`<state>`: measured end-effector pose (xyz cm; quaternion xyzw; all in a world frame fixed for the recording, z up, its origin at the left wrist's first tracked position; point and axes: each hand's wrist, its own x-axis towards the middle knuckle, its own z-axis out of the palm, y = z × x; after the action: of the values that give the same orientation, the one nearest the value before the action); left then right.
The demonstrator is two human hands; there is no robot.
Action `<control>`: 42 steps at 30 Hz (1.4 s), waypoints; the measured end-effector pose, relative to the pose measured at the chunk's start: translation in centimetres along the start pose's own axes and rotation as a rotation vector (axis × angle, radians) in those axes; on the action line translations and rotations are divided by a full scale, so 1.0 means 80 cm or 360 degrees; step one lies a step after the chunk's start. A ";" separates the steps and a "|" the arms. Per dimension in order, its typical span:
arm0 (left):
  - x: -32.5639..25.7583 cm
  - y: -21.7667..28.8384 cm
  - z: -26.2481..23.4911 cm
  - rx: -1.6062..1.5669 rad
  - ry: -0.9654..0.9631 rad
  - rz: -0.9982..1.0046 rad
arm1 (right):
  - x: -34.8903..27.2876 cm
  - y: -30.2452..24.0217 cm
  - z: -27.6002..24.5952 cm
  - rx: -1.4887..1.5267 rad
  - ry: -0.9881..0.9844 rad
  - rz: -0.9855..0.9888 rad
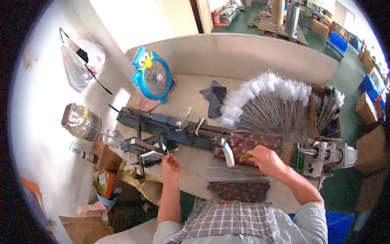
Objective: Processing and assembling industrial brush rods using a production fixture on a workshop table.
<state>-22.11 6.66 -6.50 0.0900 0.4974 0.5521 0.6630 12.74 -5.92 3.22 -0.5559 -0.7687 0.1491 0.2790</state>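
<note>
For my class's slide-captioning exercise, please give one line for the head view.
Left hand at a metal fixture, right hand over dotted cloth, white-tipped wires fanned out across the bench.

a white wall (44, 105) (with a brownish smudge (30, 60)) fills the left, brightly lit. a pale workbench (191, 83) has a raised panel (243, 51) along its far edge. beyond it, green floor (245, 27) carries a wooden pallet (268, 27), and cardboard boxes (369, 142) line the right side.
</note>
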 end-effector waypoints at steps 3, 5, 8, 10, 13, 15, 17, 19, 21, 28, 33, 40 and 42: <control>-0.037 -0.026 0.037 0.0115 0.0049 0.0142 | 0.006 -0.014 -0.030 0.0113 0.0125 0.0232; -0.087 -0.066 0.066 0.1362 -0.0614 0.0981 | 0.014 -0.013 -0.053 -0.0005 0.0378 0.0088; -0.146 -0.114 0.154 0.1051 -0.0895 0.0553 | 0.021 0.013 -0.056 0.0015 0.0424 0.0257; -0.153 -0.134 0.191 0.0543 -0.1085 0.0012 | 0.017 0.019 -0.055 0.0155 0.0431 0.0346; -0.146 -0.155 0.210 0.0654 -0.1142 0.0049 | 0.001 0.028 -0.059 0.0306 0.0461 0.0405; -0.142 -0.165 0.212 0.0706 -0.1130 0.0072 | -0.003 0.032 -0.061 0.0345 0.0497 0.0399; -0.143 -0.169 0.212 0.0764 -0.1093 0.0099 | -0.007 0.025 -0.074 0.0561 0.0415 0.0567; -0.147 -0.174 0.220 0.0815 -0.1154 0.0133 | -0.011 0.026 -0.077 0.0773 0.0319 0.0729; -0.150 -0.176 0.226 0.0762 -0.1048 0.0129 | -0.017 0.038 -0.075 0.0443 0.0288 0.0374; -0.145 -0.139 0.213 0.0550 -0.0687 0.0154 | 0.031 0.024 -0.056 -0.0139 0.0615 0.0023; -0.145 -0.132 0.214 0.0476 -0.0771 -0.0054 | 0.072 0.022 -0.003 -0.0278 0.0448 0.0146; -0.144 -0.127 0.209 0.0626 -0.0869 -0.0001 | 0.072 0.007 -0.019 0.0094 0.0349 0.0337; -0.141 -0.124 0.208 0.0685 -0.0894 -0.0058 | 0.075 0.005 -0.021 0.0111 0.0290 0.0412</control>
<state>-1.92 0.84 1.35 0.3671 0.4021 0.3766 0.7495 12.74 -0.27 5.94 -0.6515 -0.6565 0.1593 0.3453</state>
